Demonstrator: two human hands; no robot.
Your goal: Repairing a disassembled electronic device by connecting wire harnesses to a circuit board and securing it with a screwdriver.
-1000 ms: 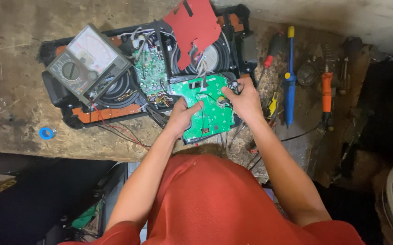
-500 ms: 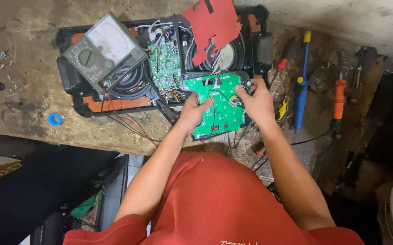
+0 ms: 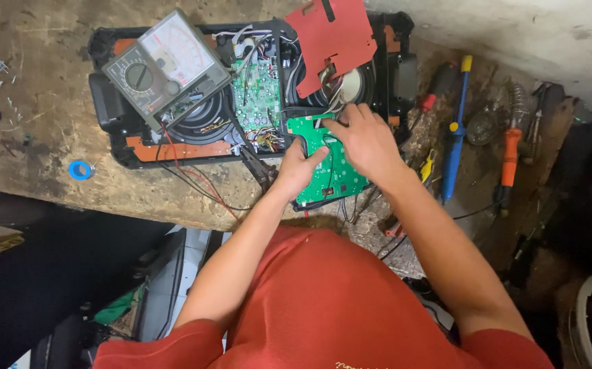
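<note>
The green circuit board [image 3: 329, 164] lies flat at the near edge of the opened black speaker case [image 3: 115, 113], partly overhanging the bench toward the person. A second ago both hands gripped the board by its two sides; now the grip has shifted. The left hand [image 3: 297, 167] steadies the board's left edge, thumb laid across the green face and the other fingers curled under, so it is clamped on the board. The right hand [image 3: 368, 142] has moved off the right edge to the board's top, where its fingers, close together and bent, press at the white wires [image 3: 337, 96] running into the case; whether they pinch a plug cannot be told. The work has gone from holding the board to handling its connection.

Behind the board, inside the case, sits a second, smaller green board [image 3: 256, 92] between two speaker cones. A red sheet [image 3: 330, 41] lies over the cone behind the board. Left of it, an analogue multimeter [image 3: 166, 68] rests on the case, its red and black leads [image 3: 193, 184] trailing over the bench edge. Right of the board lie a blue-handled screwdriver [image 3: 454, 133] and an orange-handled tool [image 3: 510, 154]. Far to the left lies a small blue ring [image 3: 79, 169].
</note>
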